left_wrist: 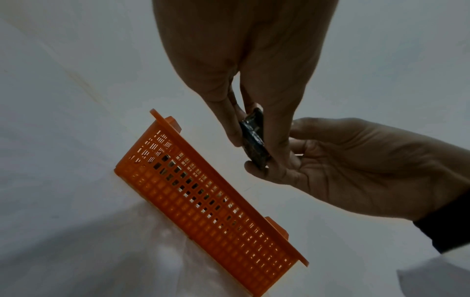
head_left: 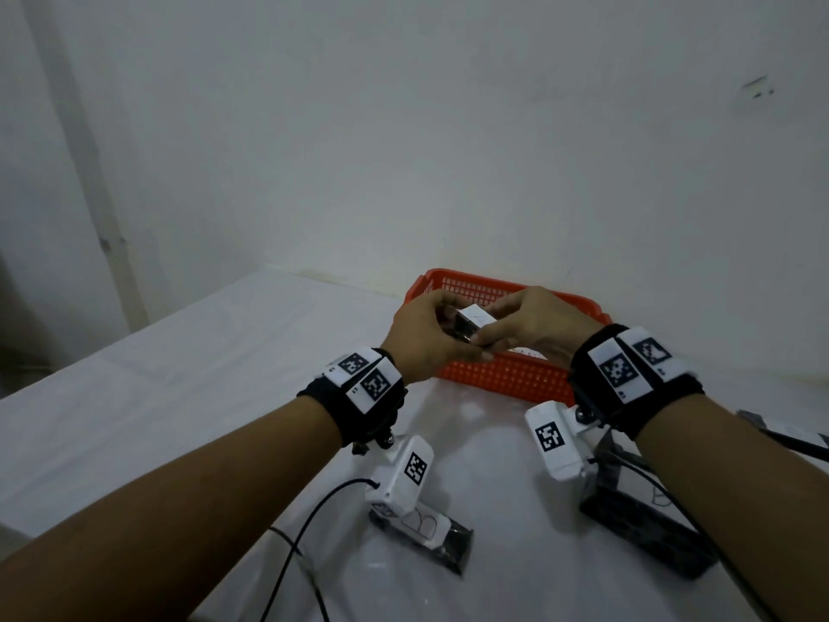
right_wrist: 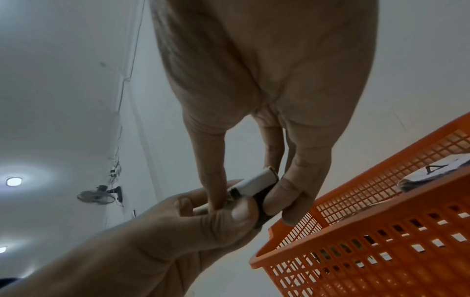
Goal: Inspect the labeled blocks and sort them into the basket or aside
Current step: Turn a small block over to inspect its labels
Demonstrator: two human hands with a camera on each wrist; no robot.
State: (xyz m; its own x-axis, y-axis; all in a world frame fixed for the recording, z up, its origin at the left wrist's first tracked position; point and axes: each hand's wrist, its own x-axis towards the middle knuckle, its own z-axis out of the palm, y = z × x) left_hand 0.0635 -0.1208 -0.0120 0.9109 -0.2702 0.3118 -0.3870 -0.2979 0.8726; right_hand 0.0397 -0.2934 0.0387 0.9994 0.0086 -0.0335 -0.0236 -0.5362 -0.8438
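Both hands hold one small block [head_left: 471, 324] above the near rim of the orange mesh basket [head_left: 502, 374]. The block is dark with a white paper label on top; its mark is too small to read. My left hand [head_left: 433, 341] pinches its left end with thumb and fingers. My right hand [head_left: 522, 327] pinches its right end. The left wrist view shows the block's dark side [left_wrist: 254, 138] between the fingers, the right wrist view its white label [right_wrist: 257, 183]. A labelled block marked A [right_wrist: 437, 171] lies inside the basket [right_wrist: 381, 231].
Two more blocks lie on the white table near me: one with a white B label [head_left: 424, 527] at the left, a larger dark one [head_left: 646, 527] at the right. Black cables [head_left: 305, 531] trail across the front. A white wall stands right behind the basket.
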